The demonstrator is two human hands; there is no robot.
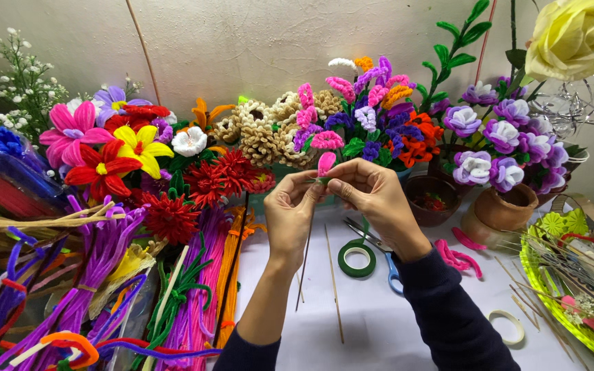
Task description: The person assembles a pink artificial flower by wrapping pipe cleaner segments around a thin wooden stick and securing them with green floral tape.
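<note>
My left hand [290, 213] and my right hand [372, 196] meet above a white table [379, 323]. Together they pinch a small pink pipe-cleaner flower [326, 163] at its green base, and a thin wooden stick [304, 264] hangs down from it. The fingertips of both hands touch around the base of the bud. A roll of green floral tape [357, 259] lies just below my right hand, beside blue-handled scissors [386, 264]. Dark sleeves cover both forearms.
Bundles of purple, pink and orange pipe cleaners [194, 302] lie at left. Finished pipe-cleaner flowers [256, 137] line the wall. Clay pots [507, 206] with purple flowers stand at right, by a green basket [544, 275] of sticks. Loose sticks [335, 288], pink pieces [458, 257] and a white tape roll [507, 326] lie about.
</note>
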